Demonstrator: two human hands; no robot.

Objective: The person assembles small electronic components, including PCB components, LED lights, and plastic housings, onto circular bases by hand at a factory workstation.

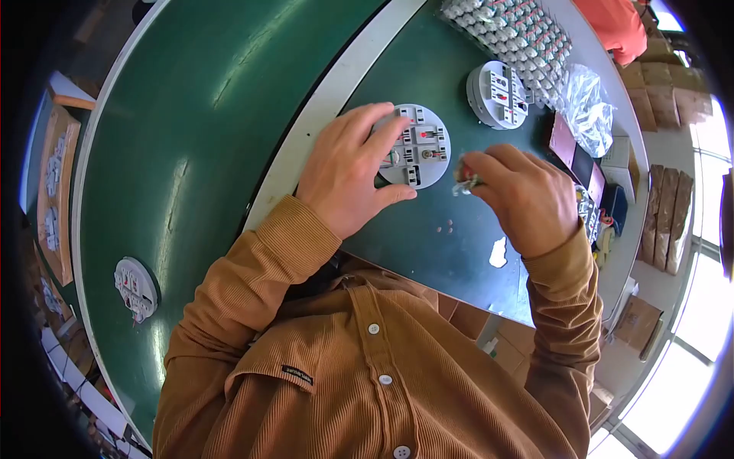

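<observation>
A round light-grey base (437, 172) with small sockets, metal clips and a few red pieces lies on the green table. My left hand (348, 164) cups its left side, thumb along the lower rim and fingers over the upper part, covering some of the sockets. To the right of the base, my right hand (524, 191) is closed in a pinch above the table. Between its fingertips is a small part with red and shiny metal bits (465, 180); its exact kind is too blurred to tell.
Another round base (498, 95) stands farther back, near a dense array of small silvery parts (512, 42) and crumpled clear plastic (589, 111). A third base (136, 289) lies at far left. Tiny copper-coloured bits (445, 226) and a white scrap (498, 252) are near my right hand.
</observation>
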